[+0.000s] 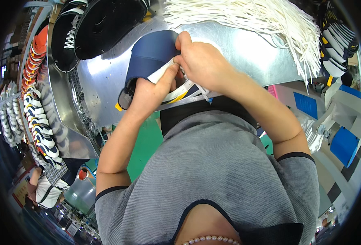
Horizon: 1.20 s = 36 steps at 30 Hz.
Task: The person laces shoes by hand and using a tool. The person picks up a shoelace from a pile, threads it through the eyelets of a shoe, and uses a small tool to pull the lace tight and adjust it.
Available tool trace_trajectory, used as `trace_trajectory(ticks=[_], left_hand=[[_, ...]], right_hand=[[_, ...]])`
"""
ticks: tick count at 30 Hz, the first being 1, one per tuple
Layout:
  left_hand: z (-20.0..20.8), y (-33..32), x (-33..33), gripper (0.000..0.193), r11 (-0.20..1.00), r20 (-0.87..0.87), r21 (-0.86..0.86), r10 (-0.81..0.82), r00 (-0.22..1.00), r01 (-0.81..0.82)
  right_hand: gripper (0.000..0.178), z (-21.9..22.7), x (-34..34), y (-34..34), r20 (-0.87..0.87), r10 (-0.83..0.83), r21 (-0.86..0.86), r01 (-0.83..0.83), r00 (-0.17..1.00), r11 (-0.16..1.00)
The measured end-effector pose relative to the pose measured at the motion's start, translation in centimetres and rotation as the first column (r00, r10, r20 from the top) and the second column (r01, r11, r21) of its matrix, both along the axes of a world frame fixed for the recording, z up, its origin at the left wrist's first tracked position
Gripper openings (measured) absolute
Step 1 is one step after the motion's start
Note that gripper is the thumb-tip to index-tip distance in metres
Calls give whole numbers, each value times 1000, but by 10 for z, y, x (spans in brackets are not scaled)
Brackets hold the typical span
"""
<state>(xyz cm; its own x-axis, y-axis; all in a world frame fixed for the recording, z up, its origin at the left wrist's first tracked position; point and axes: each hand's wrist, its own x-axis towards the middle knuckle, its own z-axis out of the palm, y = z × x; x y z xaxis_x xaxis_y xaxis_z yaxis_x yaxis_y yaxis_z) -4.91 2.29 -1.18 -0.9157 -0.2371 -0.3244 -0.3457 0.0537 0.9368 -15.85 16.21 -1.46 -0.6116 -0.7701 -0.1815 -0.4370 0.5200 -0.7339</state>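
A navy blue shoe upper with white and yellow parts is held over the metal table, partly covered by my hands. My left hand grips it, fingers tucked into its opening and thumb pressed on a white strip. The fingers of my right hand are closed in a pinch at the upper's right edge, close to my left thumb. What exactly they pinch is hidden. A white shoelace hangs loose from the upper below my right hand.
A pile of white shoelaces lies at the back of the metal table. Black shoe uppers stand at the back left. Racks of shoe uppers line the left side, and more uppers stack at the right. A person is at lower left.
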Motion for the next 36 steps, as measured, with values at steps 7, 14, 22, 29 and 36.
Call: trace_trajectory(ticks=[7,14,22,29,36], left_hand=[[1,-8,1,32,993,14,120,9,1000,-11],[-3,-10,-4,36,985,19,-146,98,995,-94],[70,-56,51,34,759,-135,651,79,988,28],[90,-43,84,35,745,-330,513,630,703,-427],[-10,10,38,18,519,-364,-828,-211,907,-211]], right_hand=[[17,10,-19,26,-39,-163,-195,152,986,969],[18,-36,8,3,-25,-216,-479,178,976,860],[28,-45,3,-6,-221,-361,-219,314,906,924],[29,-45,-2,-16,-246,-374,-185,336,894,924],[25,-31,4,15,217,-339,-620,398,915,676]])
